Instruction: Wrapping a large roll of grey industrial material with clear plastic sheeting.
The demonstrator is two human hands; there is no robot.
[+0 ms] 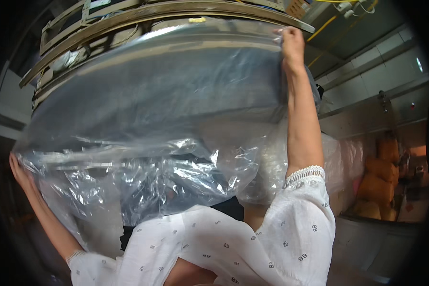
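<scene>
Looks like spreading the clear plastic (pixel 190 164) | right hand (pixel 293 46) pinches its edge | left hand (pixel 19 170) at other side, grip can't tell | next: likely pull it flat

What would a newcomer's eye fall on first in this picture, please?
A large, shiny clear plastic sheet would likely catch the eye first, spanning the middle, with dark material showing through it. Next come the left hand at the sheet's far left edge and the right hand at its upper right corner. Orange-brown objects stand out at the far right.
</scene>
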